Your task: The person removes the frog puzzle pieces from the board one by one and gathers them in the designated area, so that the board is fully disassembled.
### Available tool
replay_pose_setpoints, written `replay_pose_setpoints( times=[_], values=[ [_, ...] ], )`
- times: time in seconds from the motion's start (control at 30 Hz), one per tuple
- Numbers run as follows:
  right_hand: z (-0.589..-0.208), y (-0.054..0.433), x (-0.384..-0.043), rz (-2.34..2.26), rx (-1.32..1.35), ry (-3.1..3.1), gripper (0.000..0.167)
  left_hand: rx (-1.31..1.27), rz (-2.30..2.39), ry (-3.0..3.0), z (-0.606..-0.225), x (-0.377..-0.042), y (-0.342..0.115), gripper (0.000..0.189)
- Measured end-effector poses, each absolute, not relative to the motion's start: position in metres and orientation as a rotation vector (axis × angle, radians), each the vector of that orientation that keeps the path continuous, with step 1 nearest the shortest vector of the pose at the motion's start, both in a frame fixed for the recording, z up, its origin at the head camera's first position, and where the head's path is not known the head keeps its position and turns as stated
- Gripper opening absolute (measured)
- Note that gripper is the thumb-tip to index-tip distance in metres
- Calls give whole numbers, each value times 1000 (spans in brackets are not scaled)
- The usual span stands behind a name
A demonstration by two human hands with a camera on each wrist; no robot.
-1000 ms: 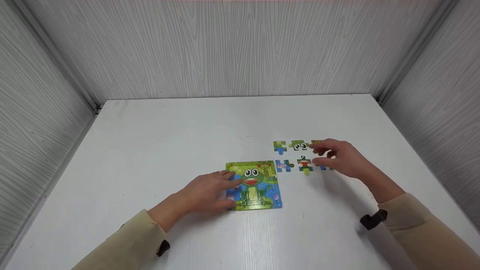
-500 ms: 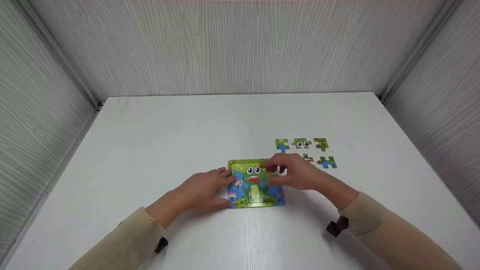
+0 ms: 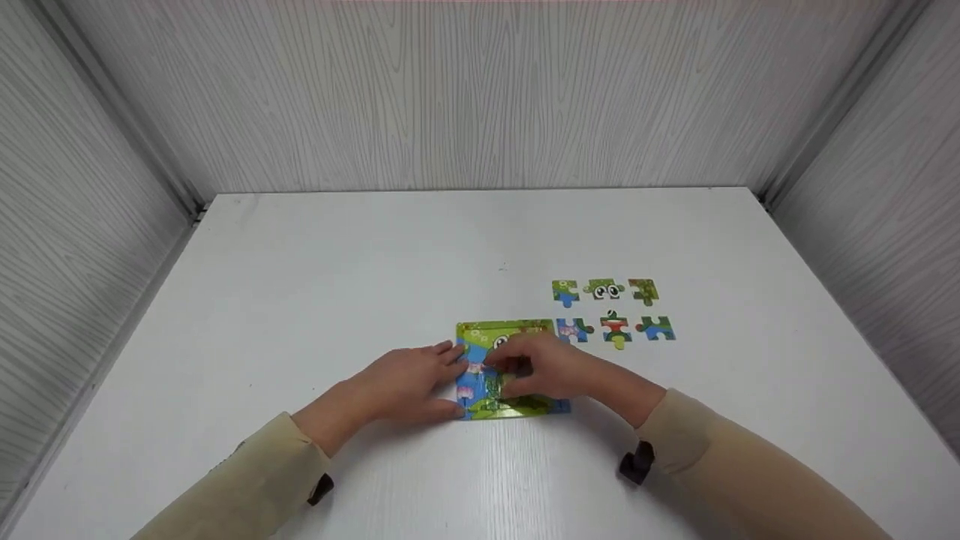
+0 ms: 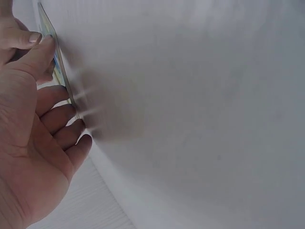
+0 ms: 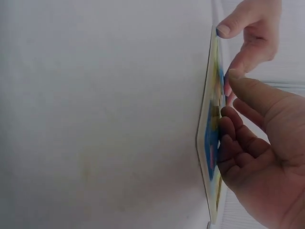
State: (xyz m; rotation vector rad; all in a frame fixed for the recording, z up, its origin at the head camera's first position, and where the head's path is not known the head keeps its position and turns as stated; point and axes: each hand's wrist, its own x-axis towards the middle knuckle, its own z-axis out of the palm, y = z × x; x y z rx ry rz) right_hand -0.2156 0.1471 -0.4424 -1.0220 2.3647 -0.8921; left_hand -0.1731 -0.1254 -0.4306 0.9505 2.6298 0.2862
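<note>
A square frog puzzle board (image 3: 474, 351) lies flat on the white table. My left hand (image 3: 409, 384) is spread at its left side, with fingertips and thumb touching that edge; the left wrist view shows the fingers lined up along the board's thin rim (image 4: 64, 78). Bent over the middle of the board is my right hand (image 3: 551, 366), its thumb and fingers on the picture, hiding much of the frog. In the right wrist view its thumb (image 5: 250, 88) stands apart from the curled fingers at the board's surface. Whether it pinches a piece there I cannot tell.
Several loose jigsaw pieces lie in two rows beyond the board's right side, among them an eyes piece (image 3: 604, 290) and a mouth piece (image 3: 615, 328). The lower left piece (image 3: 573, 330) sits close to the board. Pale wood-grain panels (image 3: 480, 97) stand around the table's back and sides.
My right hand has left the loose pieces, moved left and come down onto the board's middle. The pieces are in full view now. My left hand has stayed at the board's left edge.
</note>
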Motion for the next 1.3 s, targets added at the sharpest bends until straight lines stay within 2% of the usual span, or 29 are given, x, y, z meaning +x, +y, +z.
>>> replay_pose_setpoints(
  times=[0.27, 1.3],
  values=[
    [-447, 147, -218, -896, -1003, 2295, 49, 950, 292, 2617, -432, -174, -127, 73],
    [-443, 145, -219, -785, -973, 2274, 45, 919, 290, 2606, -430, -175, -124, 72]
  ],
)
